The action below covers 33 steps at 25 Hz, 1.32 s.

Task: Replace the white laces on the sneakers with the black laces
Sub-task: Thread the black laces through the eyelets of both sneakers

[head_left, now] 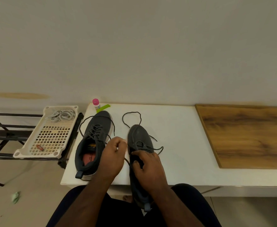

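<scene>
Sneakers sat side by side on the desk (175, 128); the left sneaker (93, 141) looked laced. On the right sneaker (139, 138), the left hand (114, 154) pinched the black lace (132, 118) and the right hand (148, 167) gripped the tongue. Pulling unevenly could leave unequal ends or skip an eyelet.

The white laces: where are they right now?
In the head view, the white laces lie bundled at the far end of the perforated white tray, left of the table and both sneakers.

Two dark grey sneakers (91, 143) stand toes away — the left fully black-laced, the right (140, 138) half-threaded; white laces (62, 115) lie heaped in a tray.
</scene>
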{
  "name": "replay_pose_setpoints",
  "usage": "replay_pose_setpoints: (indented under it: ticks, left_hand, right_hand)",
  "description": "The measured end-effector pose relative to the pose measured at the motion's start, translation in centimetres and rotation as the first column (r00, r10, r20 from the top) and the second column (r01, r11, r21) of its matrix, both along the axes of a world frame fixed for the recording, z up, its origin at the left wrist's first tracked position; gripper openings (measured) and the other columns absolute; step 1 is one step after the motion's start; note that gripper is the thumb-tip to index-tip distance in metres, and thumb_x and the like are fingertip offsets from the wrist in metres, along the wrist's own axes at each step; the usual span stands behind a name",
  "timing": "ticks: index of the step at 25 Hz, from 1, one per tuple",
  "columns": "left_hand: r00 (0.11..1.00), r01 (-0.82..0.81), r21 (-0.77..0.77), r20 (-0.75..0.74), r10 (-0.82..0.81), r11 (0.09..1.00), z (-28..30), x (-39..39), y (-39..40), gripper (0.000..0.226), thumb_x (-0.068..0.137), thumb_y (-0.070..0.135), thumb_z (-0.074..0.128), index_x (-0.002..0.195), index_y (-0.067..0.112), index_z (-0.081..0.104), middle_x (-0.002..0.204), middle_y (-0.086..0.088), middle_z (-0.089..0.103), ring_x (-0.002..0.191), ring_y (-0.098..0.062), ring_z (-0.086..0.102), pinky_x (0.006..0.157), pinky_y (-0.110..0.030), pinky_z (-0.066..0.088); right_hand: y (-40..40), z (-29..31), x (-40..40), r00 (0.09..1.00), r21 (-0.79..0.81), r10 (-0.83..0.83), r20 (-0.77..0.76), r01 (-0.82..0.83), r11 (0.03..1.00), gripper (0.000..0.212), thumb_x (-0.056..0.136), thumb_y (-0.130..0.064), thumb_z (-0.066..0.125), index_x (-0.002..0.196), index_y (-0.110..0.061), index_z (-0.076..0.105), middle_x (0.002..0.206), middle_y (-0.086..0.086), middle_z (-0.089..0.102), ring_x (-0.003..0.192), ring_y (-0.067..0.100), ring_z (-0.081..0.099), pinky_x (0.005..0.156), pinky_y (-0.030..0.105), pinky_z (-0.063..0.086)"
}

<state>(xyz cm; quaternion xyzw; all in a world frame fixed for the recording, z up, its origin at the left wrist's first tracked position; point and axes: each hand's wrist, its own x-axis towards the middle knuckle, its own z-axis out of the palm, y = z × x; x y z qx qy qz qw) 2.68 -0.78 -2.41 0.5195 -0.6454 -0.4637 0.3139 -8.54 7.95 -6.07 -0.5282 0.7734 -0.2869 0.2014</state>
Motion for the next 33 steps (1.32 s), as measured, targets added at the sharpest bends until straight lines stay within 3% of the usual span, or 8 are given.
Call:
replay_pose_setpoints:
  ticks: [3, 8, 13, 16, 19, 23, 29, 33]
  left_hand:
    - [0.851, -0.133, 0.26, -0.464, 0.245, 0.956, 0.9, 0.2, -0.3, 0.023, 0.101, 0.012, 0.041, 0.083, 0.007, 0.055, 0.075, -0.008, 0.064, 0.072, -0.019, 0.065, 0.072, -0.033, 0.058]
    - [0.953, 0.133, -0.003, 0.274, -0.127, 0.991, -1.7, 0.4, -0.4, 0.003, 0.097, 0.028, 0.059, 0.095, 0.025, 0.058, 0.079, 0.006, 0.062, 0.068, -0.009, 0.058, 0.06, -0.02, 0.042]
    - [0.882, 0.239, -0.024, 0.423, -0.207, 0.971, -1.6, 0.3, -0.6, 0.017, 0.099, 0.03, 0.053, 0.085, 0.026, 0.061, 0.084, 0.009, 0.064, 0.074, -0.002, 0.056, 0.065, -0.016, 0.04]
    - [0.999, -0.011, 0.014, -0.052, 0.012, 1.0, 0.0, -0.1, -0.3, 0.024, 0.099, 0.016, 0.047, 0.078, 0.013, 0.056, 0.072, 0.006, 0.06, 0.067, -0.003, 0.056, 0.067, -0.027, 0.051]
    - [0.812, -0.129, 0.303, -0.514, 0.276, 0.944, 1.0, 0.1, -0.9, 0.021, 0.102, 0.012, 0.039, 0.088, 0.006, 0.053, 0.081, 0.0, 0.066, 0.082, -0.018, 0.068, 0.073, -0.035, 0.058]
    - [0.998, -0.019, 0.179, -0.055, 0.03, 0.984, -0.2, 0.1, -0.6, 0.009, 0.099, 0.029, 0.055, 0.104, 0.023, 0.052, 0.089, 0.002, 0.063, 0.075, -0.013, 0.063, 0.067, -0.024, 0.047]
    - [0.854, 0.265, -0.028, 0.47, -0.221, 0.964, -1.6, 0.1, -1.1, 0.015, 0.098, 0.028, 0.054, 0.086, 0.027, 0.063, 0.085, 0.013, 0.063, 0.075, 0.0, 0.054, 0.063, -0.007, 0.032]
    - [0.998, 0.024, 0.011, 0.053, -0.024, 1.0, 0.3, -0.1, -0.9, 0.02, 0.097, 0.017, 0.053, 0.078, 0.014, 0.062, 0.076, 0.003, 0.063, 0.073, -0.004, 0.058, 0.066, -0.015, 0.045]
  right_hand:
    - [0.0, 0.1, 0.1, 1.0, 0.002, 0.003, 0.001, -0.003, 1.0, 0.034, 0.095, -0.034, 0.051, 0.128, -0.036, 0.06, 0.129, -0.018, 0.061, 0.122, 0.007, 0.044, 0.095, 0.019, 0.035]
    - [-0.1, -0.3, 0.1, 1.0, -0.021, 0.004, 0.01, -0.003, 1.0, 0.035, 0.092, -0.036, 0.049, 0.125, -0.037, 0.062, 0.123, -0.019, 0.064, 0.116, 0.008, 0.048, 0.094, 0.021, 0.039]
    - [-0.1, -0.2, 0.1, 1.0, -0.025, 0.0, 0.008, 0.0, 1.0, 0.031, 0.094, -0.033, 0.05, 0.122, -0.036, 0.063, 0.12, -0.018, 0.064, 0.109, 0.003, 0.044, 0.095, 0.023, 0.041]
    - [0.0, 0.0, 0.0, 0.999, -0.018, -0.015, 0.031, 0.016, 1.0, 0.032, 0.094, -0.032, 0.052, 0.124, -0.037, 0.062, 0.124, -0.019, 0.063, 0.117, 0.006, 0.046, 0.097, 0.026, 0.044]
    - [0.0, -0.1, 0.1, 0.999, -0.001, -0.019, 0.03, 0.019, 1.0, 0.033, 0.094, -0.034, 0.053, 0.126, -0.037, 0.061, 0.126, -0.019, 0.062, 0.117, 0.005, 0.046, 0.095, 0.021, 0.041]
    - [-0.1, -0.2, 0.1, 1.0, -0.027, -0.023, 0.021, 0.023, 0.999, 0.033, 0.094, -0.034, 0.052, 0.125, -0.036, 0.062, 0.124, -0.019, 0.064, 0.113, 0.005, 0.047, 0.092, 0.02, 0.04]
    - [-0.2, -0.2, 0.1, 0.999, -0.02, -0.022, 0.024, 0.022, 1.0, 0.033, 0.093, -0.033, 0.051, 0.124, -0.037, 0.063, 0.121, -0.019, 0.064, 0.111, 0.005, 0.048, 0.092, 0.021, 0.041]
    - [-0.1, -0.3, 0.0, 0.999, -0.02, -0.023, 0.031, 0.023, 1.0, 0.033, 0.093, -0.033, 0.052, 0.124, -0.037, 0.063, 0.122, -0.02, 0.064, 0.113, 0.005, 0.048, 0.09, 0.02, 0.04]
